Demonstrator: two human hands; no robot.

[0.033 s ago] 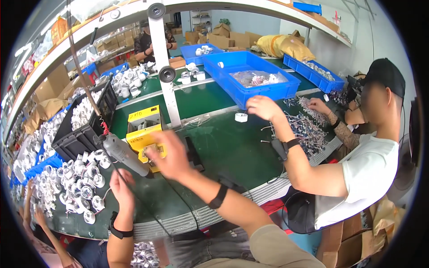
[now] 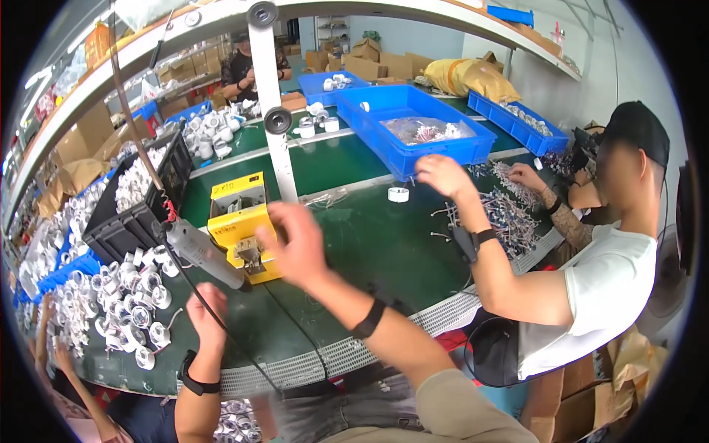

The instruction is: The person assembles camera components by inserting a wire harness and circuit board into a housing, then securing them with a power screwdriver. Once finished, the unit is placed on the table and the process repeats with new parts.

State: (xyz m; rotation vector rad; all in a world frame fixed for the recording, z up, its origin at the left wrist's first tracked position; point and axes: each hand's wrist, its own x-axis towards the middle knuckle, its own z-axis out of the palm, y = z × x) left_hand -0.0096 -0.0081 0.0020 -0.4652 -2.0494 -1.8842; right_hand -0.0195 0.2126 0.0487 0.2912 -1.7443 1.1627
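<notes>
My right hand (image 2: 299, 249) is raised over the green bench, just right of a yellow machine (image 2: 260, 229) with a metal fitting on its front. Its thumb stands apart from its fingers, and nothing shows between them. Lower down, my left hand (image 2: 207, 316) is closed, its fingers curled; what it holds, if anything, is hidden. Beside it hangs a grey cylindrical tool (image 2: 203, 253) with a black cable, between the hand and the machine. A pile of round white fittings (image 2: 136, 310), some with wires, lies left of my left hand.
A black crate (image 2: 133, 214) of white parts stands at left. Blue trays (image 2: 410, 155) sit at the back, a white ring (image 2: 398, 194) before them. At right, a co-worker's hand (image 2: 443, 176) hovers near a heap of wires (image 2: 502, 221). A white post (image 2: 269, 96) rises behind the machine.
My right hand has drawn back to the right, uncovering the machine's front fitting. My left hand has shifted slightly right. The co-worker's raised hand has moved a little right.
</notes>
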